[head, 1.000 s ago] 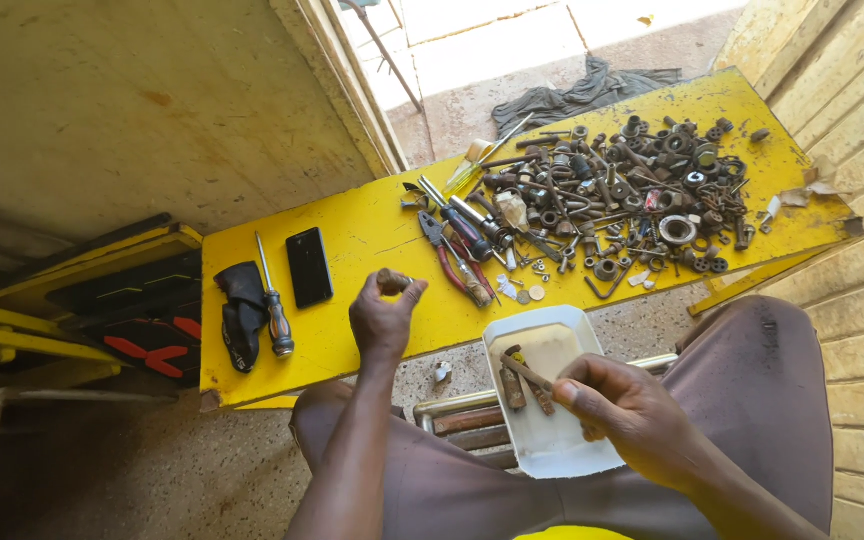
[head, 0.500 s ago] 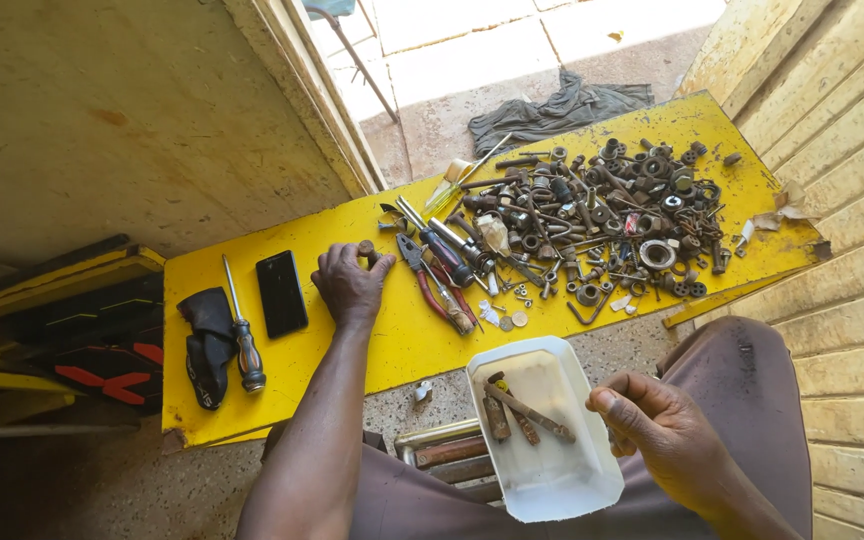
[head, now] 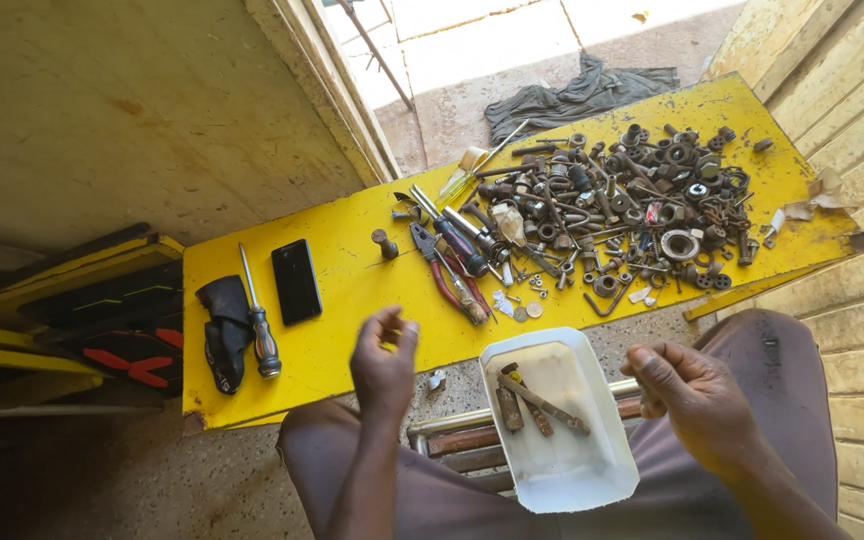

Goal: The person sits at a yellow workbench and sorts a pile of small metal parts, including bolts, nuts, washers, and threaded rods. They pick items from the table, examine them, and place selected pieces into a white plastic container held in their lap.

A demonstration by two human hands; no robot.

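I sit looking down at a long yellow board (head: pixel 352 300) that crosses in front of my knees. My left hand (head: pixel 384 362) hangs over its near edge at 6 o'clock, fingers curled with the tips drawn together; I cannot tell whether they pinch anything. My right hand (head: pixel 694 398) is at 4 o'clock, loosely curled and seemingly empty, just beside a white tray (head: pixel 592 470).

The tray rests on my lap, off the board. It holds a few rusty bolts (head: pixel 527 402) lying across each other at its far end; the rest is bare.

I judge the tray could tip if my knees shift, since nothing steadies it, and spill the bolts onto the floor. A small part dropped from my left hand could fall into the gap between board and lap.

At 1 o'clock sprawls a heap of rusty hardware (head: pixel 642 210), with pliers (head: pixel 447 275) beside it. A phone (head: pixel 296 281) and screwdriver (head: pixel 257 315) lie at 10 o'clock.
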